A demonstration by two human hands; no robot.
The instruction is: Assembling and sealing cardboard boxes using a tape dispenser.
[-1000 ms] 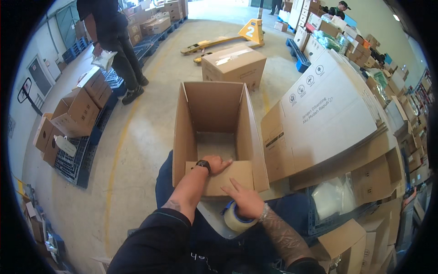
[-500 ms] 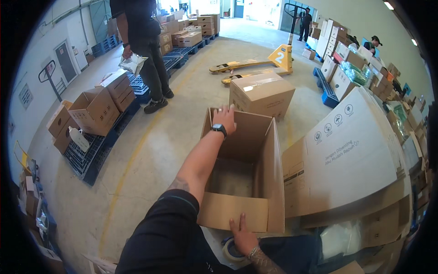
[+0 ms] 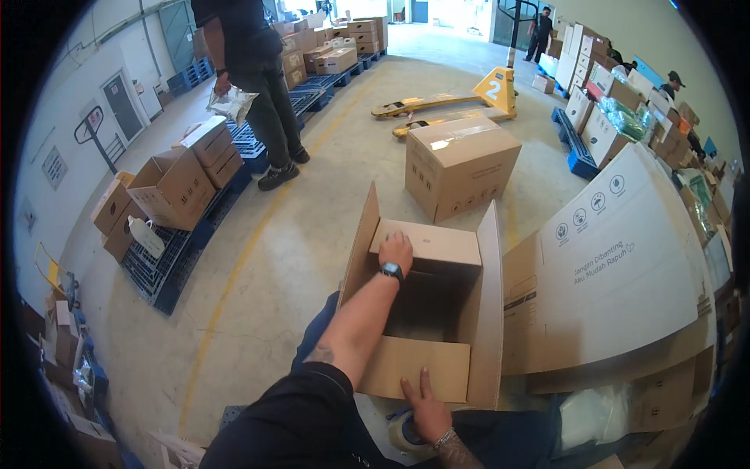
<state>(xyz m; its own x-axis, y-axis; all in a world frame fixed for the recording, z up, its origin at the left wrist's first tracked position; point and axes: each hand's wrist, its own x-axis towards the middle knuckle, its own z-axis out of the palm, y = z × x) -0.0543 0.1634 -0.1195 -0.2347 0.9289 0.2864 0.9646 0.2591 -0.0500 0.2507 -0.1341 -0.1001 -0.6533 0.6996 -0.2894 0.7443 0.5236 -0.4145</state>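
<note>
An open cardboard box (image 3: 491,313) stands before me, its long side flaps raised. Its far flap (image 3: 437,245) lies folded inward, with my left hand (image 3: 396,248) pressing on it, fingers somewhat bent. The left wrist wears a dark watch. The near flap (image 3: 414,366) is also folded in. On that flap rest two outstretched fingers of my right hand (image 3: 428,414); its other fingers are mostly hidden. Beside this hand, partly covered by it, is a roll of tape (image 3: 401,431); whether they touch I cannot tell. Between the two flaps a dark gap opens into the box.
A taped carton (image 3: 461,168) stands just beyond the box, with a yellow pallet jack (image 3: 494,92) behind it. Flattened cardboard sheets (image 3: 601,273) lean at the right. At left, a person (image 3: 262,94) holding a silvery packet stands by a blue pallet (image 3: 176,273) bearing cartons and a white jug.
The far flap has come down from upright to folded inward, my left hand moving with it. My right hand stays on the near flap. The whole view has shifted slightly.
</note>
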